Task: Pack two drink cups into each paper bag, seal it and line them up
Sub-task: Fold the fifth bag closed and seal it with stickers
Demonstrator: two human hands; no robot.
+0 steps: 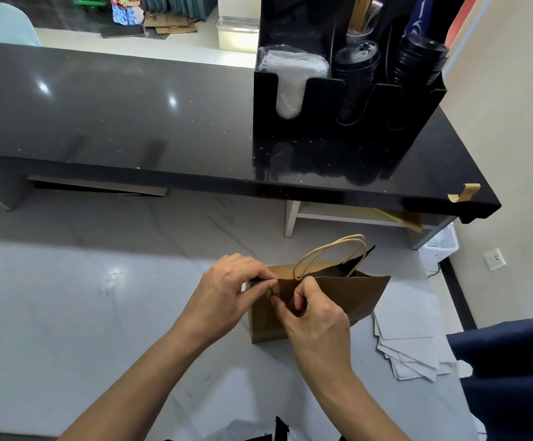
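Both hands are reaching forward with curled fingers, the left hand [227,291] and right hand [314,316] pinching the top left edge of the paper bag [348,297], which is standing upright on the pale counter [99,313], handles up, its long side running left to right.

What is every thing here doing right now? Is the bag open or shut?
paper bag: upright on the white counter, top part open at its right end, handles up
left hand: pinches the bag's top edge
right hand: pinches the bag's top edge beside the left hand
black lids: stacked in the black organizer
white sheets: lying fanned, right of the bag
tape strip: stuck on the dark counter's edge, curling
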